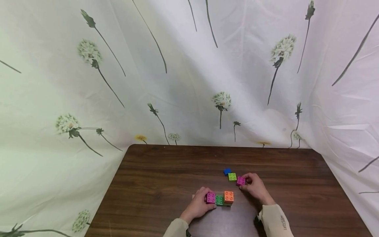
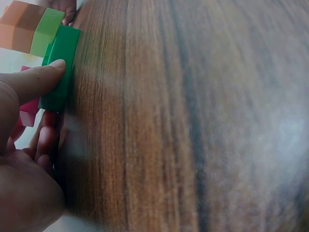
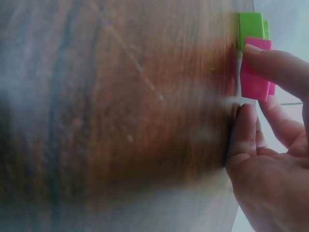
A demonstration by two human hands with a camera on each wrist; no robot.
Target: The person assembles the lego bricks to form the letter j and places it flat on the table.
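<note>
White cloth (image 1: 44, 82) printed with dandelions hangs at my far left and runs behind the brown wooden table (image 1: 154, 171). Next comes my left sleeve (image 1: 176, 227), pale beige, and then my left hand (image 1: 199, 204), its thumb pressed to the near side of a long green brick (image 1: 219, 199) and its fingers round the other side, covering part of that end from above. On the left end of this base sits a magenta brick (image 1: 211, 197), right beside my fingers; at the right end a light green brick (image 2: 47, 32) carries an orange brick (image 1: 228, 196), the tallest part, standing between my two hands. Beyond the build, further from me, lie a blue brick (image 1: 227, 171) and, close against it, a lime brick (image 1: 232, 177). Just right of the lime one is a second magenta brick (image 1: 241, 181), pinched between thumb and finger of my right hand (image 1: 256, 188); I cannot tell whether it touches its neighbour. The lime brick stands between it and the blue one. Furthest right on the table lies my right sleeve (image 1: 275, 220), with dark lettering.
</note>
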